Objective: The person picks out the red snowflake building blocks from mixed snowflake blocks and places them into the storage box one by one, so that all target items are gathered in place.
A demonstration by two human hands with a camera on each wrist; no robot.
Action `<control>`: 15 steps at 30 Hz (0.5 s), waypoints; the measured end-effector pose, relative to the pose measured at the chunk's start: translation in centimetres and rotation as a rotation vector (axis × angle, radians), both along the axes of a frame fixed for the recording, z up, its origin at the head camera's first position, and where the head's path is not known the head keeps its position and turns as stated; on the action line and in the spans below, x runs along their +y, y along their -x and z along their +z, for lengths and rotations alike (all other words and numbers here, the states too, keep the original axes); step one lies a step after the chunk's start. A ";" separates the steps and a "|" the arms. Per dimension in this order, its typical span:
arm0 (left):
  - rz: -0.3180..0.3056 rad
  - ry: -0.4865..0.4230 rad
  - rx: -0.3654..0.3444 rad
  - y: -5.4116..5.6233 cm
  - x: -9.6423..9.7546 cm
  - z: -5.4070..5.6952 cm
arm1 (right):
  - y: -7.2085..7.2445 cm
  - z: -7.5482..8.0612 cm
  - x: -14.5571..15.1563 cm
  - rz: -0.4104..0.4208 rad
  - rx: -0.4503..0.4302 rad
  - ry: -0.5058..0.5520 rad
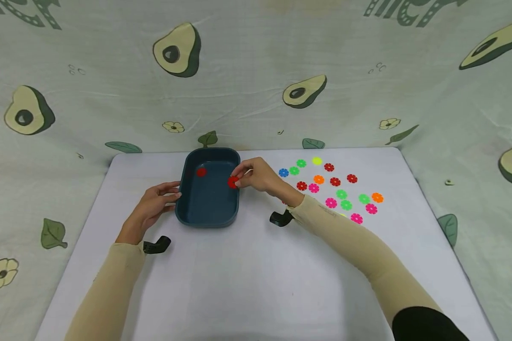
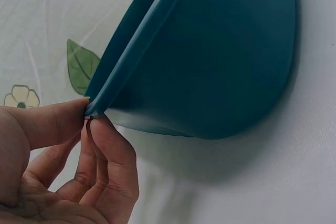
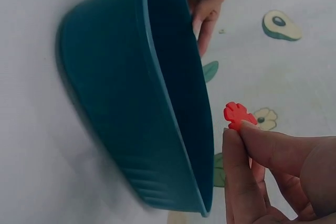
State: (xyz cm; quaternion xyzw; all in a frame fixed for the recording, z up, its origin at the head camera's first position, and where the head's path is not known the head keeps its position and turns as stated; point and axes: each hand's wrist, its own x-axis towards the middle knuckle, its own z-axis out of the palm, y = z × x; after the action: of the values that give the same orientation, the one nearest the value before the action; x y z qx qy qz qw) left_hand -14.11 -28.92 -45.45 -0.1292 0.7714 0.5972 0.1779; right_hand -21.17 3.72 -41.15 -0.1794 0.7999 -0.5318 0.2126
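Observation:
A dark teal tub (image 1: pixel 206 213) stands at the back left of the white table, with one red notched disc (image 1: pixel 201 172) lying inside. My left hand (image 1: pixel 153 206) pinches its left rim between thumb and fingers, as the left wrist view shows. Over the tub's right edge, my right hand (image 1: pixel 256 175) holds another red notched disc (image 3: pixel 239 115) between thumb and fingertip. In the right wrist view that disc is above the level of the rim (image 3: pixel 173 114), and the left hand (image 3: pixel 206 3) shows at the far side.
Several notched discs in red, green, pink, orange, yellow and blue lie scattered on the table's right side, among them a blue disc (image 1: pixel 283 173) and an orange disc (image 1: pixel 377 197). The right forearm passes over some. A cloth with avocado prints (image 1: pixel 247 85) hangs behind the table (image 1: pixel 239 284).

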 end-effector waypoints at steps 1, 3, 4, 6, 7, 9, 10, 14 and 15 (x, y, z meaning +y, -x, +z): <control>0.002 -0.003 0.000 0.0 0.0 0.0 | 0.1 0.0 -0.2 0.001 -0.001 0.002; 0.003 -0.009 0.000 0.0 -0.1 0.0 | 0.3 0.0 -0.7 0.003 -0.006 0.007; 0.002 -0.011 0.001 0.0 0.0 0.0 | 0.5 0.0 -0.9 0.005 -0.008 0.008; 0.003 -0.015 0.000 0.0 0.0 -0.1 | 0.6 0.0 -1.4 0.005 -0.016 0.013; 0.005 -0.015 -0.001 0.0 0.0 -0.1 | 0.7 0.0 -1.6 0.006 -0.015 0.015; 0.004 -0.016 -0.002 0.0 -0.1 -0.1 | 0.8 0.0 -2.1 0.008 -0.008 0.012; 0.003 -0.015 -0.002 0.0 -0.1 -0.1 | 0.9 0.0 -2.3 0.010 0.000 0.008; 0.005 -0.015 -0.006 0.1 -0.2 0.0 | 1.3 0.0 -3.3 0.019 0.020 -0.003; 0.004 -0.018 -0.006 0.1 -0.2 0.0 | 1.5 -0.1 -3.6 0.020 0.023 -0.007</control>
State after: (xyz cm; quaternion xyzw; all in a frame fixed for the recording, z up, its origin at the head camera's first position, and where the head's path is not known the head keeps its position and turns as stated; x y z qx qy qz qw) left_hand -14.23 -29.09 -45.47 -0.1310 0.7653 0.6039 0.1800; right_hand -22.63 0.11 -41.25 -0.1927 0.8023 -0.5248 0.2093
